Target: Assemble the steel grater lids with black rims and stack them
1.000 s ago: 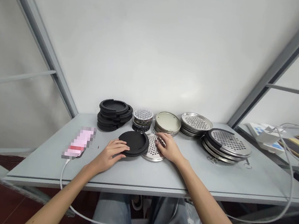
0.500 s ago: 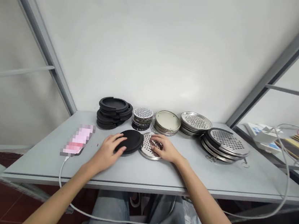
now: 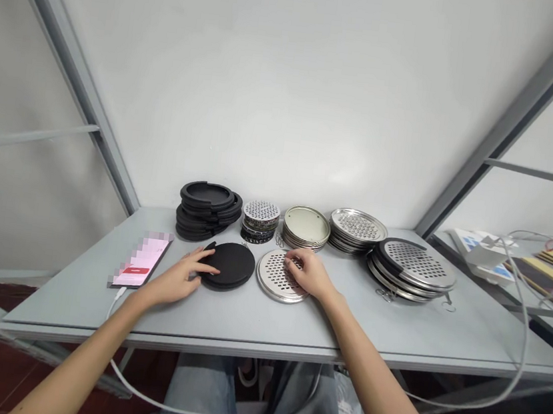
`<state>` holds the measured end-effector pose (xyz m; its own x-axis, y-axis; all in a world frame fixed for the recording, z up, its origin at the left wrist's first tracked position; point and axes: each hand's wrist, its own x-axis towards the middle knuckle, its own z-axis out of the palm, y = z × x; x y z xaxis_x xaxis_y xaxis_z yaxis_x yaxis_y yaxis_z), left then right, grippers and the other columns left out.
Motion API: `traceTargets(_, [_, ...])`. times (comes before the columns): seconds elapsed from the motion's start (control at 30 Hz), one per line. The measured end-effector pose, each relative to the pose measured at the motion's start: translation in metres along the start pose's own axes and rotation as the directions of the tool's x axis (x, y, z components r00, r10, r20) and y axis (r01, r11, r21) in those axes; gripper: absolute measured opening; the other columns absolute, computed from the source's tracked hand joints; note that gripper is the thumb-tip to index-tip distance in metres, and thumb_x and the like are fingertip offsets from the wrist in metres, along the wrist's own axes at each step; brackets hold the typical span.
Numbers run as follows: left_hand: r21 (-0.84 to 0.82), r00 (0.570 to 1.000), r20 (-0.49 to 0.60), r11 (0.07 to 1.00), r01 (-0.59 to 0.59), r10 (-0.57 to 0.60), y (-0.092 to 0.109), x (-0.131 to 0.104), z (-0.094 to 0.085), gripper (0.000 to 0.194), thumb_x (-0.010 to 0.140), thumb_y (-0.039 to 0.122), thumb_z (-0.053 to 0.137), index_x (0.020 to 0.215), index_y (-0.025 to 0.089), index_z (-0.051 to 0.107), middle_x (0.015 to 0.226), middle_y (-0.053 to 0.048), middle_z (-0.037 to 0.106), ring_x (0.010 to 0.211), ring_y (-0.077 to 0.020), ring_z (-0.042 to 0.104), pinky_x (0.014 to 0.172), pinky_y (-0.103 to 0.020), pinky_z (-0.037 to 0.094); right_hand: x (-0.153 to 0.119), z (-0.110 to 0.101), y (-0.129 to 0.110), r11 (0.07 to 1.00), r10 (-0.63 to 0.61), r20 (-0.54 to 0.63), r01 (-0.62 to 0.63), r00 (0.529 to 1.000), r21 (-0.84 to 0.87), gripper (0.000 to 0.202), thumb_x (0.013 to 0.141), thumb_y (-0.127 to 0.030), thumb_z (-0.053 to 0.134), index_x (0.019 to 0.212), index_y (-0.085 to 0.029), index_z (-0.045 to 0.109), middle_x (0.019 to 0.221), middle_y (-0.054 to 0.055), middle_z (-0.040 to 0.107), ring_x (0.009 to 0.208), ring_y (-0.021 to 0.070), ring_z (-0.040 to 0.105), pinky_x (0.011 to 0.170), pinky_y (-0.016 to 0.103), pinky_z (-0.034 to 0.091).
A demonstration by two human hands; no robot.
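My left hand [image 3: 180,277] lies with fingers spread at the left edge of a round black disc [image 3: 231,265], its fingertips over the rim. To the right, my right hand [image 3: 309,273] rests on a round perforated metal plate [image 3: 281,276], its fingers bent over the plate's upper right part; whether they grip anything is hidden. A gap shows between disc and plate. Behind them stand a stack of black rings [image 3: 207,195], a stack of small perforated discs [image 3: 262,212], a stack of pale shallow lids [image 3: 307,225] and a stack of perforated metal plates [image 3: 359,226].
At the right is a stack of larger black-rimmed perforated plates [image 3: 418,263] with wire hooks beside it. A phone [image 3: 141,261] on a white cable lies at the left. Grey frame posts rise at both sides. A neighbouring surface holds a white box [image 3: 490,253] and yellow-and-dark pieces.
The black disc and my left hand have moved left, away from the perforated plate. The disc has turned. My right hand's fingers are more bent on the plate.
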<state>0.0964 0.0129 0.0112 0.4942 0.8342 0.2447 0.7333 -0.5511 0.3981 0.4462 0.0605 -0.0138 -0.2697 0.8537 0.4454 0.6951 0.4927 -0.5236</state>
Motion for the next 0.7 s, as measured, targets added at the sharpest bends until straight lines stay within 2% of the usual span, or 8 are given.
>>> traceTargets(0.07, [-0.05,0.993,-0.06,0.994,0.096,-0.099,0.003,0.001,0.0,0.039,0.088,0.022,0.044,0.118,0.027,0.068,0.149,-0.006,0.044,0.138,-0.0301,0.04,0.11,-0.049,0.039,0.0,0.0,0.003,0.998,0.045,-0.044,-0.047,0.998,-0.034,0.022,0.087,-0.027,0.052,0.099,-0.019,0.068,0.103,0.009,0.07,0.101,0.0239,0.06,0.089,0.034,0.044])
traceTargets(0.17, [-0.099,0.952,-0.147,0.962,0.255,-0.267,0.014,0.009,0.012,0.042,0.093,0.036,0.041,0.128,0.021,0.06,0.151,-0.009,0.041,0.14,-0.0289,0.036,0.114,-0.048,0.033,0.0,0.0,0.008,0.983,0.153,-0.062,-0.158,0.986,-0.088,0.028,0.088,-0.03,0.051,0.11,-0.018,0.065,0.112,0.01,0.068,0.107,0.0251,0.059,0.09,0.034,0.044])
traceTargets(0.23, [-0.09,0.922,-0.127,0.93,0.355,-0.365,0.021,0.016,0.023,0.053,0.093,0.046,0.045,0.136,0.017,0.052,0.154,-0.013,0.035,0.144,-0.032,0.027,0.117,-0.051,0.026,-0.001,0.0,0.009,0.967,0.228,-0.018,-0.228,0.974,-0.111,0.034,0.088,-0.036,0.052,0.114,-0.018,0.063,0.111,0.011,0.068,0.103,0.0263,0.061,0.086,0.035,0.045])
traceTargets(0.3, [-0.069,0.91,-0.073,0.912,0.405,-0.409,0.023,0.024,0.032,0.06,0.092,0.048,0.047,0.14,0.013,0.047,0.157,-0.017,0.026,0.146,-0.0352,0.018,0.117,-0.053,0.022,-0.001,-0.001,0.011,0.959,0.268,0.032,-0.264,0.963,-0.1,0.038,0.087,-0.041,0.054,0.116,-0.018,0.062,0.106,0.011,0.07,0.098,0.0268,0.063,0.083,0.035,0.046])
traceTargets(0.4, [-0.066,0.934,-0.004,0.932,0.356,-0.357,0.014,0.035,0.037,0.054,0.093,0.04,0.047,0.14,0.015,0.047,0.159,-0.014,0.021,0.148,-0.0351,0.008,0.119,-0.053,0.018,-0.001,0.0,0.013,0.955,0.293,0.064,-0.295,0.954,0.015,0.04,0.083,-0.042,0.06,0.114,-0.016,0.061,0.102,0.011,0.07,0.094,0.0256,0.064,0.083,0.035,0.047])
traceTargets(0.47, [-0.081,0.954,0.028,0.951,0.299,-0.298,0.004,0.04,0.035,0.049,0.091,0.028,0.046,0.139,0.017,0.049,0.159,-0.011,0.023,0.148,-0.0331,0.006,0.119,-0.054,0.017,0.0,-0.001,0.013,0.928,0.333,0.071,-0.34,0.94,0.149,0.045,0.077,-0.04,0.067,0.114,-0.015,0.06,0.1,0.011,0.069,0.091,0.024,0.065,0.081,0.035,0.049])
traceTargets(0.57, [-0.111,0.975,0.037,0.969,0.221,-0.218,-0.01,0.043,0.031,0.054,0.083,0.013,0.044,0.136,0.018,0.052,0.158,-0.008,0.026,0.148,-0.0308,0.009,0.119,-0.054,0.017,0.0,-0.003,0.011,0.83,0.396,0.081,-0.394,0.915,0.394,0.053,0.068,-0.037,0.075,0.114,-0.017,0.059,0.097,0.008,0.066,0.078,0.0195,0.065,0.069,0.032,0.052])
traceTargets(0.7, [-0.105,0.991,0.032,0.986,0.132,-0.129,-0.016,0.041,0.03,0.055,0.079,0.006,0.039,0.127,0.021,0.062,0.157,-0.004,0.03,0.148,-0.0278,0.014,0.12,-0.054,0.016,0.001,-0.012,0.004,0.659,0.443,0.092,-0.393,0.892,0.641,0.052,0.062,-0.033,0.079,0.11,-0.02,0.062,0.097,0.003,0.064,0.064,0.0131,0.062,0.057,0.027,0.051])
